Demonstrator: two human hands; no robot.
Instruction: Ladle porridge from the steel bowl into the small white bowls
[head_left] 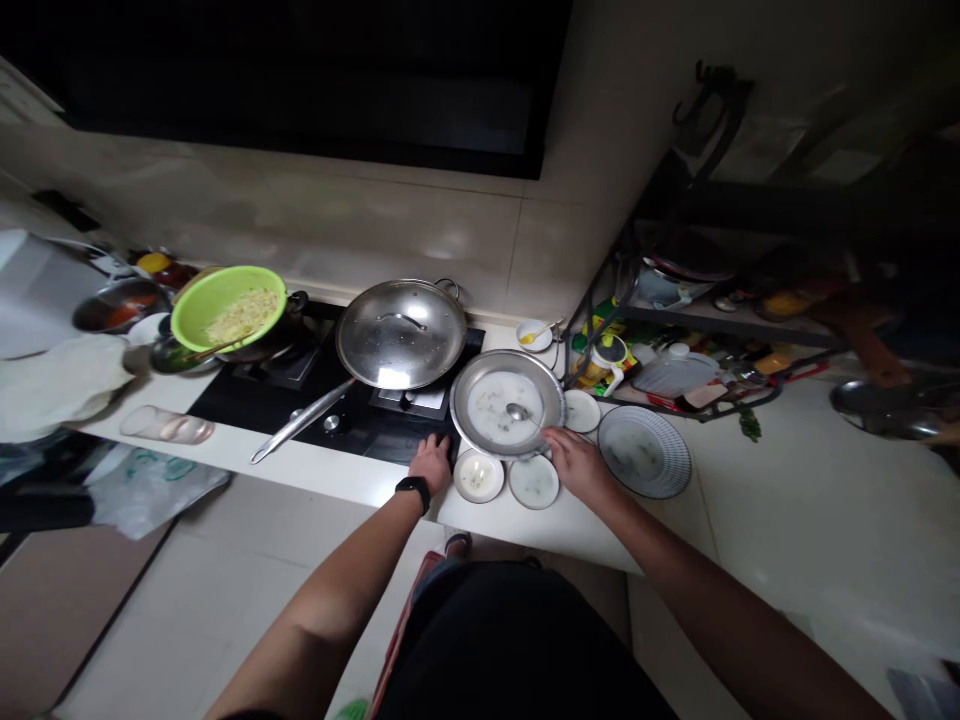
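Observation:
My right hand (576,462) is closed on the handle of a metal spoon (517,411), whose bowl dips into a whitish liquid. That liquid sits in a wide metal basin (466,432) at the right end of the stove. My left hand (431,463), with a black watch on the wrist, rests on the front edge of the black cooktop (375,440), fingers stretched out and holding nothing. Below the basin are two small dishes: one with pale pieces (478,477), another with cloudy liquid (533,484). A third small dish (582,410) and a larger patterned plate (679,455) stand to the right.
A lidded wok (401,330) sits on the stove, its long handle (300,424) reaching past the front edge. Leftward are a green bowl (191,318) of shredded food and a glass (169,425). A metal rack (720,320) holds jars at right; a small dish with a yellow utensil (534,336) stands behind.

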